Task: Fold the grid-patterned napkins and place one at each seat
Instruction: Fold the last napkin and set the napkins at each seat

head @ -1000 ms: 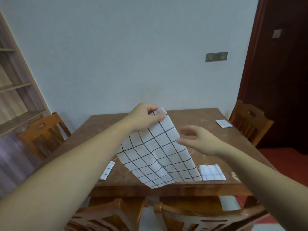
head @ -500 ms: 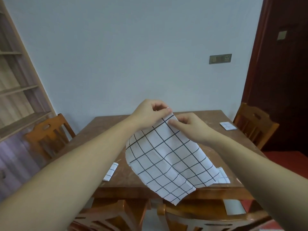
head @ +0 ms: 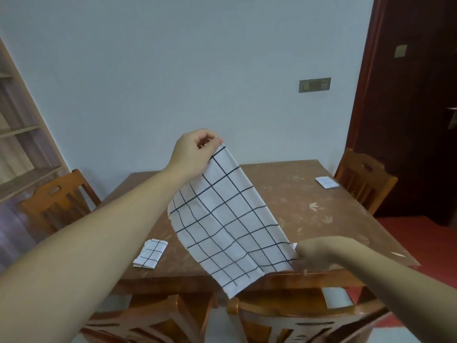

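Two hands on one grid napkin (head: 227, 219): my left hand (head: 195, 152) pinches its top corner between thumb and fingertips, raised above the table (head: 321, 219), and my right hand (head: 314, 253), fingers curled, pinches the lower right corner down by the table's near edge. The cloth hangs slantwise between them, its bottom corner dropping past the table edge over the near chair (head: 284, 315). A folded napkin (head: 150, 253) lies toward the table's left side, a second folded napkin (head: 327, 182) at the far right beside the far chair (head: 363, 179).
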